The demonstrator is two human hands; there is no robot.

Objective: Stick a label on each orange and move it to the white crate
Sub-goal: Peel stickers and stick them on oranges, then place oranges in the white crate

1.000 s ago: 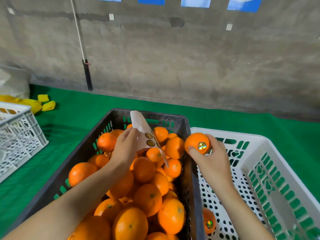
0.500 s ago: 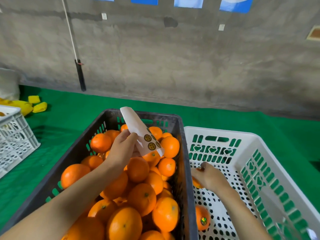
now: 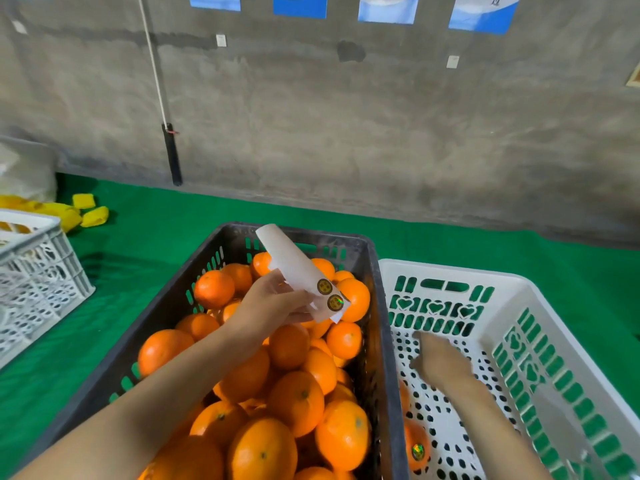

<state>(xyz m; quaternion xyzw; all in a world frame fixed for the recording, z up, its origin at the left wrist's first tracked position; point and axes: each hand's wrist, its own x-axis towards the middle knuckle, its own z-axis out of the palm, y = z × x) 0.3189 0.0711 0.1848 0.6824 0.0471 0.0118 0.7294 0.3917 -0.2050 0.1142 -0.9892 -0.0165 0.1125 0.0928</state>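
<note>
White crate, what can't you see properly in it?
Head view:
- right hand: motion-blurred, fingers unclear.
- orange: half hidden behind the black crate wall.
- white crate: near end cut off by the bottom edge.
- label: print too small.

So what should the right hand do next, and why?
Probably lift the right hand out of the white crate and reach over to the dark crate for an unlabelled orange. It looks blurred but seems to hold nothing, a labelled orange already lies in the white crate, and the left hand holds a label strip with two stickers ready.
</note>
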